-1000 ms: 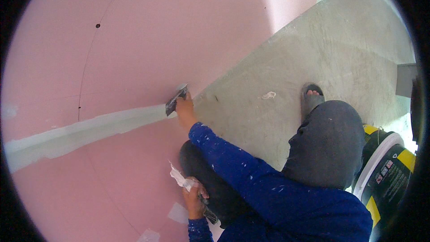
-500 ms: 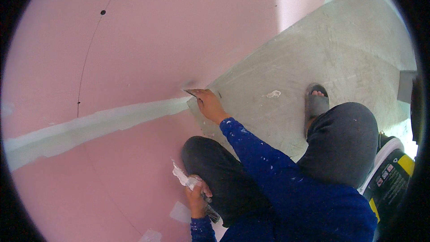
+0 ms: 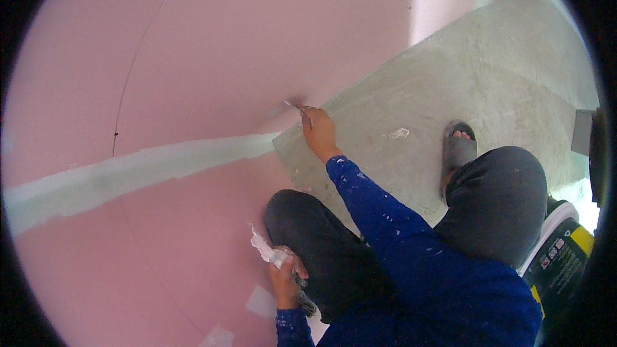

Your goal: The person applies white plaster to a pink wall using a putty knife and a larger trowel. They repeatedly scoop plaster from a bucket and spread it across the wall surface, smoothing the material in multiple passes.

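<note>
My right hand [image 3: 320,132] is closed on a thin putty knife [image 3: 291,104], whose blade meets the pink wallboard [image 3: 225,83] near the floor edge. Just below it, a pale strip of joint compound [image 3: 154,162] runs across the wallboard and ends at the floor. Beside my left knee, my left hand [image 3: 287,276] grips a tool smeared with white compound [image 3: 265,246]. The coating and my fingers hide most of that tool, so its exact kind is unclear.
Grey concrete floor [image 3: 385,173] meets the wall along a slanting edge. A white splat [image 3: 400,133] lies on it near my sandalled foot [image 3: 459,154]. A dark bucket with yellow patches [image 3: 559,263] stands at the right, below a grey box [image 3: 581,132].
My right hand and the putty knife have moved up and slightly right, away from the end of the compound strip. My left hand keeps its grip beside the knee. The view has shifted slightly.
</note>
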A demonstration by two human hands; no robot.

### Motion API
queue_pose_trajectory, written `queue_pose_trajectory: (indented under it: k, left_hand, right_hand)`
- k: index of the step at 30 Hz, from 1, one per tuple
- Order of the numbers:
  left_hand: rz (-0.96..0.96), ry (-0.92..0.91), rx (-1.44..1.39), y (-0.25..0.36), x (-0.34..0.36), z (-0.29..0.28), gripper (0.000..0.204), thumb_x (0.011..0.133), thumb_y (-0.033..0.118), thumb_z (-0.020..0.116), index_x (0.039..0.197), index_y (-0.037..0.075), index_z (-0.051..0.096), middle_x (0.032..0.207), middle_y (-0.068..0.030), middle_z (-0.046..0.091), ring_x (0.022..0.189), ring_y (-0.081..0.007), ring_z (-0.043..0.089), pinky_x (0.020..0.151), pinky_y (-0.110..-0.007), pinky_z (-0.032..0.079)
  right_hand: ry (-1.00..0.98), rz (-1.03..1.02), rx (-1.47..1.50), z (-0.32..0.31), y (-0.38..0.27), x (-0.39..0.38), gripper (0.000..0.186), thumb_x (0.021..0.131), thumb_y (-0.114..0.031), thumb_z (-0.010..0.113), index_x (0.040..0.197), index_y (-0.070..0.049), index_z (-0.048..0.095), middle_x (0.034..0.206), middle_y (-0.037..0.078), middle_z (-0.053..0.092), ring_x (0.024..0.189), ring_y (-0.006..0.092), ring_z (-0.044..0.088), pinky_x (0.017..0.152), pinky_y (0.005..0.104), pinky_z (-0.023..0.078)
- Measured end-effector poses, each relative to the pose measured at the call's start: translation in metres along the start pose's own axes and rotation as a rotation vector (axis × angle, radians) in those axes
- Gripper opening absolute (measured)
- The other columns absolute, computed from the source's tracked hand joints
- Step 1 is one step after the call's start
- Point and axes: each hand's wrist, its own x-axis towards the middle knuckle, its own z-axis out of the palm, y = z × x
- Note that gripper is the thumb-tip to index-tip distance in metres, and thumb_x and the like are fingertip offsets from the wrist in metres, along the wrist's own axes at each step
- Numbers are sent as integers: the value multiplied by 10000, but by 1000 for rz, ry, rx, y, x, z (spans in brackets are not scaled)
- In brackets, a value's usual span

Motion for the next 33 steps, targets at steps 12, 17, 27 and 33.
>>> queue_pose_trajectory:
  k: [12,17,27,33]
  left_hand:
    - [32,-74,-12,-5,6,-7,184,948,151,625,1072,50,534,662,-58,544,498,-165,537,460,-312,489]
    - [25,-40,37,-6,6,-9,194,943,139,629,1086,46,536,677,-61,562,507,-166,541,475,-312,496]
    - [52,-83,53,-6,9,-3,210,944,203,632,1071,60,544,681,-44,546,520,-163,541,467,-309,484]
    - [21,-77,4,-7,9,-6,182,950,159,637,1058,44,546,689,-43,552,523,-157,542,487,-305,487]
  right_hand:
    - [-189,-124,-150,72,-57,-45,546,905,-11,532,1450,-15,508,1366,243,583,1280,425,530,1102,491,434]
    - [-269,-60,79,67,-76,-56,532,877,6,542,1408,-11,546,1336,221,606,1257,403,548,1091,484,446]
    - [-395,157,775,-37,-165,2,293,931,-86,620,1214,-22,664,1153,157,705,1109,310,668,1005,431,531]
    - [-661,898,1916,-35,-233,24,249,994,-122,577,1170,48,623,1200,148,683,1166,293,647,1062,434,515]
